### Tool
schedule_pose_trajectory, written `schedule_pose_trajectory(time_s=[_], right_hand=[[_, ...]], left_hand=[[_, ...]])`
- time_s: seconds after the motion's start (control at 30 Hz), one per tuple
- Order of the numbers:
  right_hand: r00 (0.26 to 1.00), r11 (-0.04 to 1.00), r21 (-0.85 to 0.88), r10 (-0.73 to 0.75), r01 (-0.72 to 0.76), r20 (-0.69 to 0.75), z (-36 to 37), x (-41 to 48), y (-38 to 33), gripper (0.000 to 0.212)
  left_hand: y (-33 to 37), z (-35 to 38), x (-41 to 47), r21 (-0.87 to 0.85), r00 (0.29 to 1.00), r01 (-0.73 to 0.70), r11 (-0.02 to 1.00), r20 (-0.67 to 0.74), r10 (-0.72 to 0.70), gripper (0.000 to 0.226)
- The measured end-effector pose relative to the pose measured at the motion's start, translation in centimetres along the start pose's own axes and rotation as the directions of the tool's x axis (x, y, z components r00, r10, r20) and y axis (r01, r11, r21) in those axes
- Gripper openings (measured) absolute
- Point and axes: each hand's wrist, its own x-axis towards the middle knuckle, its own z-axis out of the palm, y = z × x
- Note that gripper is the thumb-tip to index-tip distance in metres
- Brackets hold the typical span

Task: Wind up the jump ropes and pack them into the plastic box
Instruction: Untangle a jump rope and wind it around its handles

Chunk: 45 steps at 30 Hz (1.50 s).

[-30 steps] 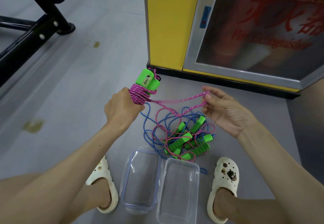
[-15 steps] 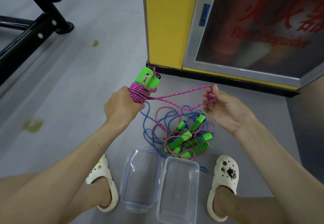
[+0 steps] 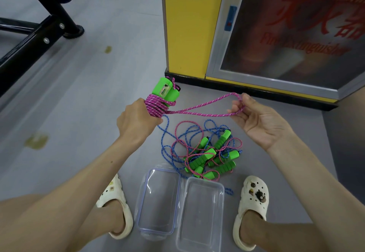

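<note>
Now, head view | left hand [image 3: 138, 119] mid-frame clenching green handles [image 3: 166, 91] wrapped in pink rope [image 3: 197, 109] | right hand [image 3: 262, 125] centre-right pinching the loose loop, other fingers slack | advice: draw loop taut, tuck end under coils | plastic box [image 3: 221, 202] bottom centre, open, lid [image 3: 158, 200] beside | tangled pile [image 3: 209, 153] just above box, may snag | yellow cabinet [image 3: 187, 24] upper centre

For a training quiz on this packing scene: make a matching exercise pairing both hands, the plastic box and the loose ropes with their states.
1 left hand
2 right hand
3 plastic box
4 loose ropes

A tangled on the floor
B grips the pink bundle
C empty, between the shoes
D pinches the pink rope loop

Pairs: 1-B, 2-D, 3-C, 4-A
</note>
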Motion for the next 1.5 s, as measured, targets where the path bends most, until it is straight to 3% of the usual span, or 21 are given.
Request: schedule_pose_trajectory(time_s=[0.13, 0.33, 0.43, 0.57, 0.7, 0.87, 0.97, 1.07, 1.17, 1.33, 1.5], right_hand=[[0.998, 0.999, 0.04, -0.03, 0.033, -0.055, -0.1, 0.4, 0.0, 0.016], [0.995, 0.997, 0.039, -0.075, 0.073, 0.07, -0.2, 0.3, -0.3, 0.042], [0.994, 0.984, -0.138, -0.104, 0.108, 0.041, -0.3, 0.3, -0.1, 0.039], [0.964, 0.87, -0.46, -0.246, 0.176, -0.097, -0.6, 0.4, 0.5, 0.025], [0.936, 0.801, -0.564, -0.326, 0.2, -0.131, -0.9, 0.5, 0.4, 0.013], [0.924, 0.721, -0.683, -0.33, 0.114, -0.195, -1.4, 0.9, 0.7, 0.009], [0.944, 0.809, -0.587, -0.213, 0.026, -0.253, -1.1, 0.7, 0.3, 0.008], [0.966, 0.947, -0.307, 0.01, -0.092, -0.257, -0.7, 0.4, 0.2, 0.015], [0.935, 0.974, -0.099, 0.162, -0.203, -0.316, -0.8, 0.4, 0.5, 0.025], [0.951, 0.977, -0.113, 0.143, -0.18, -0.272, -1.1, 1.0, 0.4, 0.012], [0.976, 0.996, 0.071, 0.062, -0.048, -0.208, -0.9, 1.0, 0.0, 0.009]], left_hand=[[0.0, 0.2, -0.1, 0.007, 1.0, -0.009, 1.0, 0.017, 0.008, 0.03], [0.0, 0.1, -0.2, 0.023, 1.0, -0.019, 1.0, 0.01, 0.018, 0.031], [0.1, 0.0, -0.3, 0.031, 1.0, -0.023, 0.999, 0.008, 0.022, 0.031], [0.2, -0.1, -0.3, 0.019, 1.0, -0.007, 1.0, 0.015, 0.006, 0.03], [0.4, -0.2, -0.4, 0.017, 1.0, -0.006, 1.0, 0.026, 0.005, 0.03], [0.3, -0.5, -0.5, 0.021, 1.0, 0.002, 1.0, 0.029, -0.003, 0.031], [0.3, -0.6, -0.4, 0.012, 0.999, 0.013, 1.0, 0.048, -0.013, 0.032], [0.3, -0.5, -0.2, -0.009, 0.997, 0.029, 1.0, 0.072, -0.028, 0.032], [0.3, -0.2, -0.1, -0.038, 0.995, 0.038, 0.999, 0.099, -0.034, 0.031], [0.4, -0.2, -0.1, -0.035, 0.996, 0.033, 0.999, 0.088, -0.03, 0.031], [0.2, -0.1, 0.2, -0.038, 0.995, 0.05, 0.998, 0.087, -0.047, 0.033]])
